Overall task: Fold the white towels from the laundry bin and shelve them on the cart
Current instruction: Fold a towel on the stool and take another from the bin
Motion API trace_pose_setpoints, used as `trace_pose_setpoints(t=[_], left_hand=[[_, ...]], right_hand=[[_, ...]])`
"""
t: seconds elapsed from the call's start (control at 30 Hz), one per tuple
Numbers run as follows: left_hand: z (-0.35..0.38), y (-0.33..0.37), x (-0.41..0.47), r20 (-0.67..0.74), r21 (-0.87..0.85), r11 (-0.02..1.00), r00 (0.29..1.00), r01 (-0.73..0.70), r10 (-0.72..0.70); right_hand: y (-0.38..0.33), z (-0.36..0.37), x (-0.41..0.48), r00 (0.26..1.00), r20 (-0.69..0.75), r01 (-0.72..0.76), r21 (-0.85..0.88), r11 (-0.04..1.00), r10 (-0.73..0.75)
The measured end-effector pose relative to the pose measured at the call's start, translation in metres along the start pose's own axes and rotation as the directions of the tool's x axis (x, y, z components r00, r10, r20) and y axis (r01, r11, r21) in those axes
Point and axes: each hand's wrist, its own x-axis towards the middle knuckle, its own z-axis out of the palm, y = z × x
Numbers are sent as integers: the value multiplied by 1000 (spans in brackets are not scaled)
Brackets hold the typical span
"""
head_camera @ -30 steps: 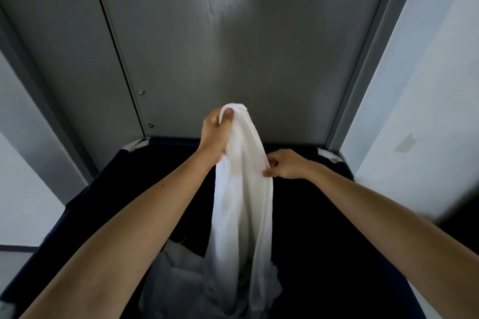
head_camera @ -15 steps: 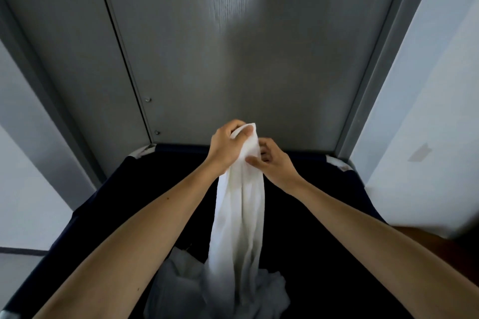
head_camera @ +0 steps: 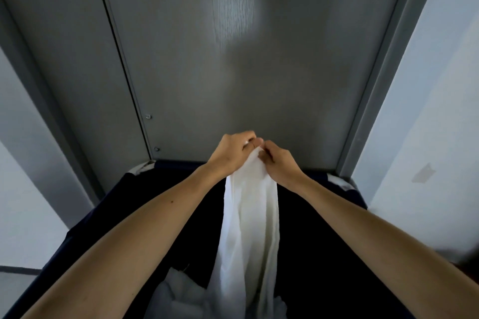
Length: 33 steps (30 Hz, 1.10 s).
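Note:
A white towel [head_camera: 250, 220] hangs in a long bunched strip over the dark navy laundry bin [head_camera: 108, 204]. My left hand [head_camera: 232, 154] grips its top end, thumb and fingers closed on the cloth. My right hand [head_camera: 280, 163] pinches the same top end from the right, touching the left hand. The towel's lower end reaches down into the bin among more white towels [head_camera: 181, 292] heaped at the bottom. The cart is not in view.
A grey door [head_camera: 233, 59] in a grey frame stands right behind the bin. Pale walls flank it on the left [head_camera: 23, 202] and right [head_camera: 427, 137]. The bin's far rim corners show white trim.
My right hand has slid up the towel's edge from lower right to meet the left hand at the top. Both hands sit lower in view, and the towel hangs narrower.

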Motion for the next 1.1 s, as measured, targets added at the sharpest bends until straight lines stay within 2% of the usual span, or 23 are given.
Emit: trace_pose_setpoints(t=[0.13, 0.27, 0.37, 0.43, 0.5, 0.53, 0.6, 0.73, 0.8, 1.1], left_hand=[[-3, 9, 7, -110, 9, 1000, 994, 6, -5], [-5, 23, 15, -167, -53, 997, 984, 62, -71], [-12, 28, 19, -223, -274, 947, 947, 165, -229], [-17, 28, 22, -245, -503, 840, 898, 204, -365], [-23, 29, 21, -221, -663, 723, 872, 195, -437], [-25, 30, 20, -211, -685, 706, 878, 182, -431], [-29, 29, 20, -200, -642, 751, 913, 151, -355], [-30, 24, 21, -118, -512, 853, 976, 98, -183], [-27, 21, 18, -95, -474, 874, 980, 110, -174], [-25, 24, 16, -124, -495, 866, 981, 68, -148]], right_hand=[[-4, -3, -6, 986, -98, 139, 66, 988, -132], [1, -8, -14, 964, -116, 237, -46, 970, -241], [9, -6, -14, 990, -11, 142, -68, 987, -144], [18, -3, -13, 996, 78, 47, -77, 996, -41], [31, 3, -17, 990, 140, -6, -78, 997, 17], [35, 6, -19, 987, 155, -21, -81, 997, 33], [39, 11, -20, 994, 104, -14, -74, 997, 22], [22, 14, -13, 984, -109, 151, 64, 986, -144], [13, 14, -11, 978, -115, 187, 121, 975, -173], [12, 16, -15, 955, -107, 289, 108, 951, -278]])
